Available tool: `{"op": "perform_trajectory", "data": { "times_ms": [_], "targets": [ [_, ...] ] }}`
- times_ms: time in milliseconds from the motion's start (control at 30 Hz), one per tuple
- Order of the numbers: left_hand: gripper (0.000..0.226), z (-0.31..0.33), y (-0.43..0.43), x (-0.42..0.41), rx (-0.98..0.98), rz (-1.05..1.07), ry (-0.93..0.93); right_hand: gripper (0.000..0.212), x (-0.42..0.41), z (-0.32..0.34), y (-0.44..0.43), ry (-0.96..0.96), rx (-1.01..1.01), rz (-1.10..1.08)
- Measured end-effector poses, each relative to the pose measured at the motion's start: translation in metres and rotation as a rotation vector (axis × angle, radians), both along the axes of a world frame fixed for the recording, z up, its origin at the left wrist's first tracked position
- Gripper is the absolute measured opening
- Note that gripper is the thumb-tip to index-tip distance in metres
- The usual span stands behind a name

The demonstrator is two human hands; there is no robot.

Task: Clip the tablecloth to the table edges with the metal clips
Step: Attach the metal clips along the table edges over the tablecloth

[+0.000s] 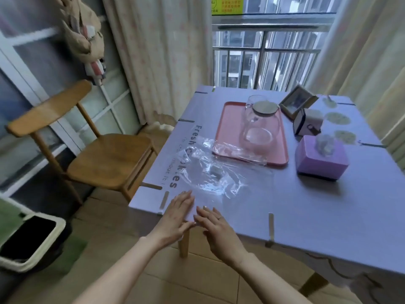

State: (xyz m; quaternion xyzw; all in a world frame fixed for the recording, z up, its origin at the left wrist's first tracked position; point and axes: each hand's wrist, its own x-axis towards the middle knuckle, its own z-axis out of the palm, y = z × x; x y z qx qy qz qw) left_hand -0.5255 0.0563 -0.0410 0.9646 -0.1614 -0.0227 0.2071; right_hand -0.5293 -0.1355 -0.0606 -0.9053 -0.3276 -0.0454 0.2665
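Note:
A lilac tablecloth [306,205] with dark lettering covers the table. Metal clips hold it at the edges: one [164,200] near the front left corner, one [271,226] on the front edge, and one [151,186] on the left edge, with others farther back. My left hand [175,218] and my right hand [217,227] lie side by side at the front edge between the two front clips, fingers straight, fingertips on the cloth. Whether a clip sits under the fingers cannot be seen. A crumpled clear plastic bag [214,174] lies on the cloth just beyond my hands.
A pink tray [228,128] carries a glass jug [258,123]. A purple tissue box [320,159], a small white box [309,125] and a photo frame [295,102] stand at the back right. A wooden chair [105,161] stands left of the table; a bin [28,240] is on the floor.

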Motion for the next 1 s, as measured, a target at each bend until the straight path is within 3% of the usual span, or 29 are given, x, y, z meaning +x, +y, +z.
{"op": "perform_trajectory", "data": {
  "times_ms": [133,267,433,633,700,800,900,1000],
  "targets": [
    [0.062,0.014,0.011,-0.013,-0.077,0.294,-0.052,0.054,-0.017,0.026,-0.021,0.036,-0.105,-0.073],
    [0.066,0.033,0.03,-0.025,-0.005,0.53,0.167,0.059,-0.034,0.046,-0.05,0.175,-0.201,-0.169],
    [0.072,0.049,0.058,-0.007,0.205,0.418,0.329,0.069,-0.03,0.043,-0.061,0.241,-0.301,-0.246],
    [0.103,0.047,0.086,0.028,0.398,0.194,0.46,0.079,-0.021,0.048,-0.022,0.266,-0.297,-0.197],
    [0.118,0.046,0.093,0.031,0.356,0.153,0.482,0.081,-0.017,0.049,0.005,0.257,-0.301,-0.179],
    [0.083,0.051,0.105,0.033,0.193,0.148,0.449,0.083,-0.012,0.05,0.053,0.248,-0.291,-0.183],
    [0.065,0.051,0.116,0.039,-0.157,0.44,0.329,0.079,-0.008,0.049,0.09,0.225,-0.259,-0.145],
    [0.064,0.049,0.123,0.053,-0.342,0.764,0.539,0.069,-0.005,0.048,0.111,0.218,-0.251,-0.177]
  ]
}}
